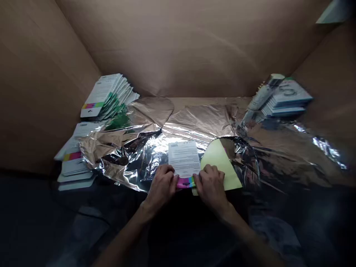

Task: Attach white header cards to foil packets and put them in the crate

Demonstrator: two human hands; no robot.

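Note:
A white printed packet (184, 158) with a pink and multicoloured lower strip lies on silvery foil (155, 142) at the front middle. My left hand (164, 183) has its fingers curled on the packet's lower left corner. On the lower right corner, the thumb of my right hand (210, 184) presses the coloured strip, its fingers bent over the edge of a yellow sheet (219, 159). That sheet lies beside the packet, partly under my right hand.
Fanned white packets (101, 92) are piled at the back left, with another stack (76, 167) nearer. At the back right are stacked flat packs (290, 94) and a whitish cylindrical object (261, 97). Brown cardboard walls (167, 44) enclose the back and sides.

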